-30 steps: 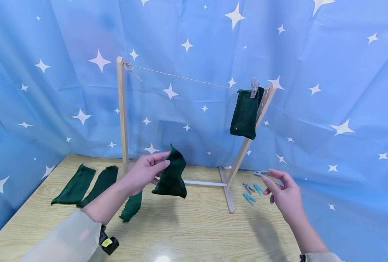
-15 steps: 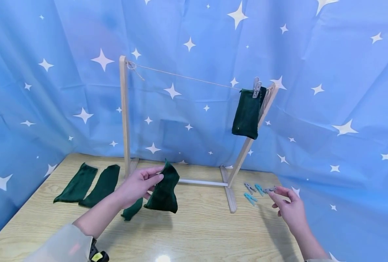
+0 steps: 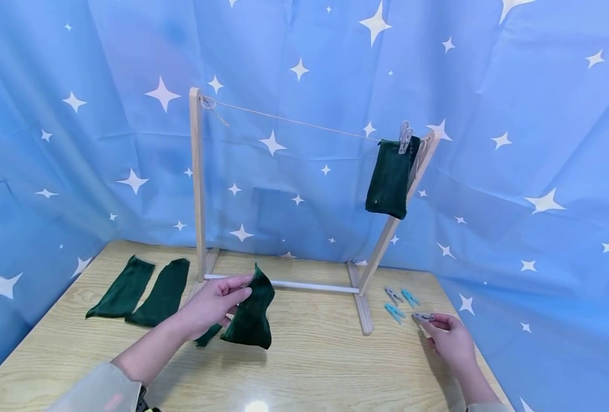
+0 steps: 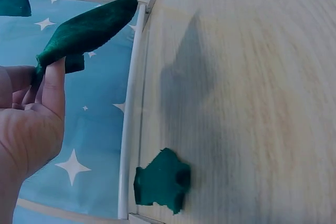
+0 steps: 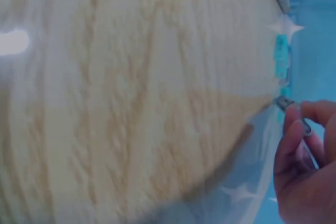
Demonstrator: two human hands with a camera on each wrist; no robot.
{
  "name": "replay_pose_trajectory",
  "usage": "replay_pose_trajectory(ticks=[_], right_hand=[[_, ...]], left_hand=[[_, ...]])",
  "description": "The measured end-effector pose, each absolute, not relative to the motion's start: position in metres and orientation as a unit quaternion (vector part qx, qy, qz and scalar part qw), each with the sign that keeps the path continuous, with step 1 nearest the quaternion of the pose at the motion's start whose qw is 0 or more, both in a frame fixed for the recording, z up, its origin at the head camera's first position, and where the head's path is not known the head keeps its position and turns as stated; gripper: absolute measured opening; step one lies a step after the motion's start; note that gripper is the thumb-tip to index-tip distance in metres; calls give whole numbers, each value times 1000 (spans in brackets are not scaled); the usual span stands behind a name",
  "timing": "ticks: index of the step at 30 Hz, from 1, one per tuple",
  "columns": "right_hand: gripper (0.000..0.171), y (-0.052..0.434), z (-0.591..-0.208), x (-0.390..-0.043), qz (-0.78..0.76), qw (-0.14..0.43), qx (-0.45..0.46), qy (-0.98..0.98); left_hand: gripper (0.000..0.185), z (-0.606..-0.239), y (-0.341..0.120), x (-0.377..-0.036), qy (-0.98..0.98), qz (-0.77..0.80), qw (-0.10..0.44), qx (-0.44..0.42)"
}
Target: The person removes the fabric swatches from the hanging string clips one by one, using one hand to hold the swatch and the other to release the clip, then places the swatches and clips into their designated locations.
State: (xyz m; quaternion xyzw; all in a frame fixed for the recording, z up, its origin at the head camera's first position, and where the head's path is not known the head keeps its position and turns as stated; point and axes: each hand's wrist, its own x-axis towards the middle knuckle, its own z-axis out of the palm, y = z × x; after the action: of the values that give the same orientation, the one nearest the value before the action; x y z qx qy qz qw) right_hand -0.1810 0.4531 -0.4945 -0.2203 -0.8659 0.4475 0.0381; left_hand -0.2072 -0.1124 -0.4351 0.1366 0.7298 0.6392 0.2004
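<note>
Sock [image 3: 249, 312], dark green, hangs from my left hand [image 3: 213, 303]: thumb & fingers pinch its top edge, long axis roughly vertical, lower end just above the surface [image 3: 304, 366]. My right hand [image 3: 450, 340] sits low at the right edge of the surface, fingertips pinching a grey clothespin [image 3: 422, 316]; in the right wrist view the fingers curl round it. Line [image 3: 294, 121] of the wooden rack [image 3: 198, 183] runs above & behind both hands, left post to right post; one sock [image 3: 389, 178] is already pegged near the right post, so the free stretch of string lies up & slightly right of the held sock. Left hand is nearer that free stretch, right hand nearer the 3 spare pegs [image 3: 398, 303] beside the rack foot. Two more socks [image 3: 142, 289] lie flat at far left, another one [image 3: 209, 333] under my left wrist. No brands, labels or writing visible anywhere.
</note>
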Motion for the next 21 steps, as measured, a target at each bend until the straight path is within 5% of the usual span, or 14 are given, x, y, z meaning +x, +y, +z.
replay_pose_trajectory(ticks=[21], right_hand=[[57,455,-507,-182,378,-11,-200,-904]], left_hand=[[57,-464,-102,-214,724,651,210,93]])
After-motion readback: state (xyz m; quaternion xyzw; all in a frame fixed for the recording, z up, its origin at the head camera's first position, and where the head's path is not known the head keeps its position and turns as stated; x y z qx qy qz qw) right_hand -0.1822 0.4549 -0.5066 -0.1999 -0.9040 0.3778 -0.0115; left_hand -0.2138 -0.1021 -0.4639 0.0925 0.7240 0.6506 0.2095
